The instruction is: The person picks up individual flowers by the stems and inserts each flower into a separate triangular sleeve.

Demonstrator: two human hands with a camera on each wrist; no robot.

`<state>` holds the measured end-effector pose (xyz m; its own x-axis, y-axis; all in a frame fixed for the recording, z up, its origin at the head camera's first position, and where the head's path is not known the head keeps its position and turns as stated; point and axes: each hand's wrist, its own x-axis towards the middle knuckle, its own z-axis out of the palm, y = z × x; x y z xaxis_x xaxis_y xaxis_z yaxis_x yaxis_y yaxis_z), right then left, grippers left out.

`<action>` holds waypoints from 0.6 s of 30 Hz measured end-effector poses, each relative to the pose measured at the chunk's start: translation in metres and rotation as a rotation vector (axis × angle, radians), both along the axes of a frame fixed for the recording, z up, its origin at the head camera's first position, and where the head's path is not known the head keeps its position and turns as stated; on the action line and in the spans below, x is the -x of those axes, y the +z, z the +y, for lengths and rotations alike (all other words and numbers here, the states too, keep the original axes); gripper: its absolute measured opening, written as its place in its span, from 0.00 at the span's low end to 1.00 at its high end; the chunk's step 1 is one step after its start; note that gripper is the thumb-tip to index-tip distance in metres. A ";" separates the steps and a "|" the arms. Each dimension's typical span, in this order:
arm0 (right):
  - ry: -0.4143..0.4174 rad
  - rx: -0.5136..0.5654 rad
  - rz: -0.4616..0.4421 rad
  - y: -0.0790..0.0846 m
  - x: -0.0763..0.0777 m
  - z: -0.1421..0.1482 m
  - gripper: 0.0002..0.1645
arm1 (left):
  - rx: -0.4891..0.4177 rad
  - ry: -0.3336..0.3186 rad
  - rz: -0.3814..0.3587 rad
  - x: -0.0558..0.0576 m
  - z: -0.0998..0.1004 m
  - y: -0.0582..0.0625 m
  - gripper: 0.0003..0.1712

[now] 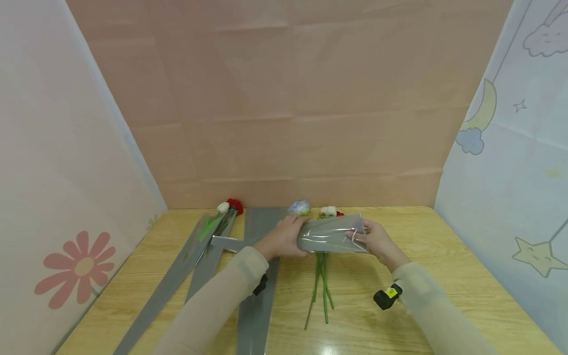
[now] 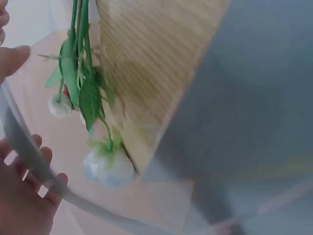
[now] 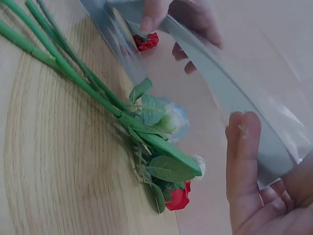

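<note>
Above the table both hands hold a grey, shiny, see-through wrapping sheet (image 1: 330, 234) bent into a loose roll. My left hand (image 1: 286, 236) grips its left end, thumb on one face and fingers on the other in the right wrist view. At the other end, my right hand (image 1: 374, 241) holds the edge between its fingers. Just behind and below the sheet lie loose artificial flowers: a pale blue bloom (image 2: 108, 166), a white bloom (image 1: 328, 211) and a red one (image 3: 177, 197). Their green stems (image 1: 324, 286) reach toward the front; the sheet hides part of them.
On the left lie grey wrapping strips (image 1: 170, 281), with a white tulip (image 1: 223, 207) and a red flower (image 1: 235, 204) at their far ends. A wide grey sheet (image 1: 255, 320) lies under the left forearm. Fabric walls (image 1: 288, 123) enclose the wooden table (image 1: 399, 325).
</note>
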<state>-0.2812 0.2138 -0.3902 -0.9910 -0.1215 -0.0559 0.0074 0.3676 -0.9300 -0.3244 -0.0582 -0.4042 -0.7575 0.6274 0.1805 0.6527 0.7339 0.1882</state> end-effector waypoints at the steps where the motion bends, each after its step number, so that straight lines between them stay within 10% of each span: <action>1: 0.003 -0.006 0.005 0.000 0.000 0.001 0.34 | 0.024 0.001 0.018 0.003 -0.003 -0.001 0.57; 6: 0.000 -0.047 0.032 -0.002 -0.001 0.013 0.32 | 0.095 0.034 -0.042 0.016 -0.028 -0.010 0.59; 13: -0.022 -0.069 0.023 -0.005 -0.002 0.022 0.31 | -0.094 0.074 -0.598 0.023 -0.082 0.008 0.32; 15: -0.023 -0.066 0.015 -0.006 -0.002 0.022 0.31 | -0.134 0.044 -0.652 0.025 -0.095 0.015 0.16; 18: -0.029 -0.097 0.022 -0.008 -0.001 0.020 0.30 | -0.148 0.048 -0.635 0.028 -0.110 0.019 0.19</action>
<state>-0.2806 0.2336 -0.3979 -0.9952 -0.0876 -0.0442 -0.0006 0.4562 -0.8899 -0.3529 -0.1684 -0.3855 -0.7716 0.5932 -0.2296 0.3482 0.6960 0.6280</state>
